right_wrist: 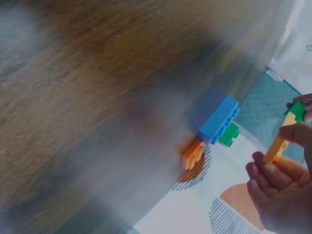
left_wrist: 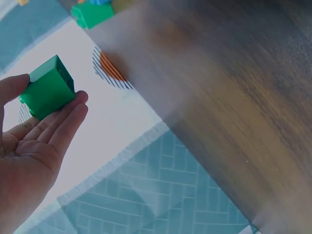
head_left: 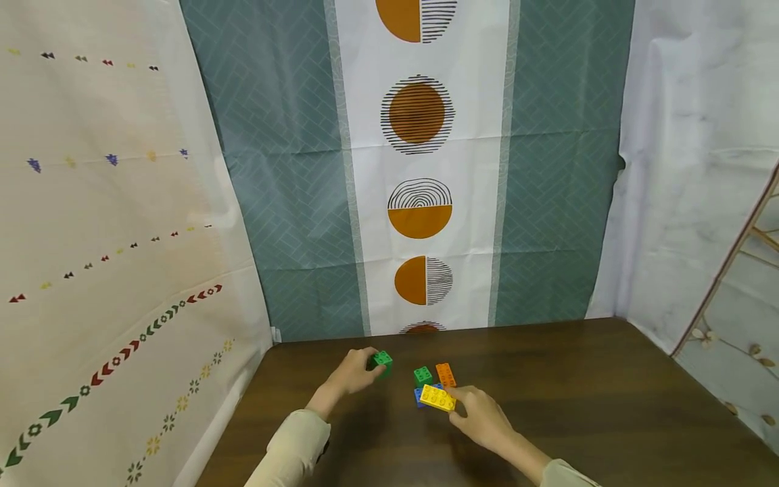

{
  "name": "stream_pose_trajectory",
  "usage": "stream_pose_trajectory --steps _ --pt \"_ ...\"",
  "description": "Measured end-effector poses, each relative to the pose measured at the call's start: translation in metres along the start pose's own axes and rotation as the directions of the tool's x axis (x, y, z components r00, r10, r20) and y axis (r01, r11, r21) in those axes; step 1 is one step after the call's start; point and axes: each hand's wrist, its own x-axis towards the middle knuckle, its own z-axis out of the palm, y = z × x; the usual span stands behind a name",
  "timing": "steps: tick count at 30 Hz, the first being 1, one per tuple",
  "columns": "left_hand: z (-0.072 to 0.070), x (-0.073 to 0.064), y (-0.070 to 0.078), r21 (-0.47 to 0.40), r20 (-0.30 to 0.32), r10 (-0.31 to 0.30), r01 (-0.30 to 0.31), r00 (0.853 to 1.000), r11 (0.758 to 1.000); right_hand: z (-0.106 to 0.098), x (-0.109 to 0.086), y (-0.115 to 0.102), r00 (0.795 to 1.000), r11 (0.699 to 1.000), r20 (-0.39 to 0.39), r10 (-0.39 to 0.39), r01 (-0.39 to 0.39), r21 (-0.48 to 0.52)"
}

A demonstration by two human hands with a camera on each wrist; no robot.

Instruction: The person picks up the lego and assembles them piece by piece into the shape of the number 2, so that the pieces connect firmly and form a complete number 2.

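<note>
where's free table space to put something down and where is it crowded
The widest bare patch of table lies between the right hand and the white cloth at right. A smaller one lies between the left hand and the cream cloth. It is crowded between the hands: loose green brick, orange brick and blue brick sit together, near the held yellow brick.

The table (head_left: 578, 392) bears a green brick (head_left: 422, 377), orange brick (head_left: 445, 373) and blue brick (right_wrist: 217, 120).
</note>
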Motion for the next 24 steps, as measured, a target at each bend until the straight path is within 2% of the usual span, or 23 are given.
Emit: stream_pose_trajectory --steps 5,8,12,19,24 --pt "0.000 -0.010 0.014 -0.059 0.025 0.060 -0.059 0.998 0.997 0.002 -0.001 0.005 0.986 0.995 0.145 -0.086 0.079 0.053" --pt "0.003 -0.016 0.024 -0.125 0.067 0.089 -0.080 0.994 0.989 0.005 -0.004 0.010 0.967 0.990 0.214 -0.139 0.127 0.065" --pt "0.012 -0.022 0.032 -0.205 0.129 0.106 -0.078 0.986 0.976 0.007 -0.007 0.019 0.946 0.985 0.274 -0.172 0.160 0.067" --pt "0.033 -0.034 0.034 -0.308 0.186 0.119 -0.057 0.975 0.950 0.008 -0.002 0.038 0.922 0.986 0.351 -0.164 0.141 0.091" --pt "0.046 -0.039 0.028 -0.333 0.198 0.128 -0.056 0.972 0.941 0.008 0.006 0.042 0.906 0.984 0.388 -0.169 0.137 0.109"
